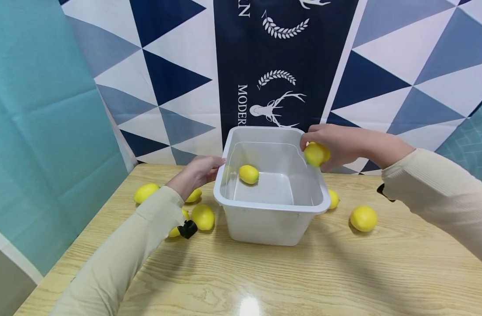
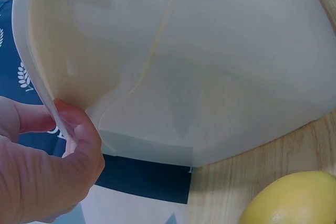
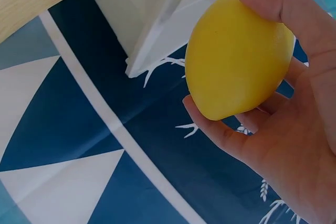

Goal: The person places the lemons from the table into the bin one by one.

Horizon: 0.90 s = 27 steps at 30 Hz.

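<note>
A pale grey plastic bin (image 1: 264, 226) stands on the wooden table with one yellow lemon (image 1: 248, 174) lying inside. At its left side, my left hand (image 1: 203, 170) pinches the rim between thumb and fingers, which the left wrist view shows up close, with the bin wall (image 2: 210, 77) beside it. My right hand (image 1: 341, 142) grips another lemon (image 1: 316, 154) at the far right corner of the bin. In the right wrist view, thumb and fingers wrap around this held lemon (image 3: 236, 59), and the bin's rim is behind it.
Several lemons lie left of the bin, among them one near its front left (image 1: 203, 217) and one farther out (image 1: 146, 193), partly behind my left arm. To the right are a lemon (image 1: 363, 218) and one partly hidden by the bin (image 1: 333, 199). A patterned cloth (image 1: 177, 79) hangs behind.
</note>
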Each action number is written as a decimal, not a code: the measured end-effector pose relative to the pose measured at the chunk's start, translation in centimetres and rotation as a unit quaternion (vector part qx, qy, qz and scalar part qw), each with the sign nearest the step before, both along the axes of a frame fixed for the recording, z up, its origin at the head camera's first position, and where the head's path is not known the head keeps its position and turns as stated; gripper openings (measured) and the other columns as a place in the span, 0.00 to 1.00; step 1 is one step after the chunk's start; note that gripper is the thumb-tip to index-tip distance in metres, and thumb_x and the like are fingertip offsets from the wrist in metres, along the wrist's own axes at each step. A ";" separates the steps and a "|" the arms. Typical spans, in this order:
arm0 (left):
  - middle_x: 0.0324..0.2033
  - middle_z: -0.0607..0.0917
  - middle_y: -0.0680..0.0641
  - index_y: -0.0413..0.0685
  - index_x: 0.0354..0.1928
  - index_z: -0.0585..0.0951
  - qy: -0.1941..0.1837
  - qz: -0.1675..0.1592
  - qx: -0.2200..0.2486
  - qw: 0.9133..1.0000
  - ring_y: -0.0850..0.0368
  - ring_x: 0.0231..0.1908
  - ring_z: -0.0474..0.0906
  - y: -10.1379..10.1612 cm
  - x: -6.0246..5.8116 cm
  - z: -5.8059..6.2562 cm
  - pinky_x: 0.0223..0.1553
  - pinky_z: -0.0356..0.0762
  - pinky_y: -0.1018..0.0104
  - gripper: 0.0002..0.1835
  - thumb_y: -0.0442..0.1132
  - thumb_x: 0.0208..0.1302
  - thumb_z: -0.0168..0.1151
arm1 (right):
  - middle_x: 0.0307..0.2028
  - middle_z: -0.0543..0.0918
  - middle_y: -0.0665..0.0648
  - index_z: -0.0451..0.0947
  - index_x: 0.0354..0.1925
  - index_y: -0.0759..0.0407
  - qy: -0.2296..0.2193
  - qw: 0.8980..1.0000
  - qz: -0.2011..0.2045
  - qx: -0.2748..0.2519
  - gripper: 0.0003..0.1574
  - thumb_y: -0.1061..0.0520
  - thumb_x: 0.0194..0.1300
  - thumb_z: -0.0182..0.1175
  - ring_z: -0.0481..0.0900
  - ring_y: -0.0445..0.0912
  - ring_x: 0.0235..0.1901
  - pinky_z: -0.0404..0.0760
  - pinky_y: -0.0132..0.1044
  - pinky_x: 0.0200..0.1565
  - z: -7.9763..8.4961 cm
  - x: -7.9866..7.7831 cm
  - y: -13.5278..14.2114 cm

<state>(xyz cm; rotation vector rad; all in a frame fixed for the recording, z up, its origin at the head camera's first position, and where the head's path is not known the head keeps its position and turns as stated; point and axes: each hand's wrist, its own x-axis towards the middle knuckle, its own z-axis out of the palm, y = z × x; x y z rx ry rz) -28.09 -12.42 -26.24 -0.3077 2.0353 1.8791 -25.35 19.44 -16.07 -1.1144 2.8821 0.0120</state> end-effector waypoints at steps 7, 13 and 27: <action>0.53 0.77 0.47 0.41 0.62 0.75 0.001 -0.002 -0.005 1.000 0.59 0.42 0.74 0.0 0.0 0.0 0.57 0.77 0.70 0.20 0.40 0.71 0.56 | 0.45 0.78 0.57 0.77 0.47 0.50 -0.014 1.000 -0.015 0.013 0.33 0.65 0.41 0.76 0.74 0.52 0.46 0.84 0.50 0.50 0.3 -0.4 -1.7; 0.56 0.76 0.46 0.42 0.63 0.75 0.000 -0.001 -0.007 1.000 0.58 0.43 0.74 0.0 0.0 0.0 0.60 0.77 0.69 0.21 0.41 0.71 0.55 | 0.47 0.78 0.58 0.77 0.48 0.51 -0.021 0.999 -0.016 0.020 0.31 0.65 0.44 0.75 0.74 0.53 0.47 0.83 0.52 0.52 0.5 -0.9 -3.0; 0.58 0.76 0.45 0.42 0.63 0.74 -0.007 0.011 0.001 1.000 0.57 0.44 0.74 0.2 0.1 0.1 0.62 0.75 0.66 0.21 0.40 0.71 0.55 | 0.48 0.78 0.59 0.76 0.49 0.53 -0.033 0.999 -0.012 0.031 0.30 0.64 0.46 0.75 0.74 0.53 0.47 0.82 0.50 0.54 0.0 -3.0 -6.1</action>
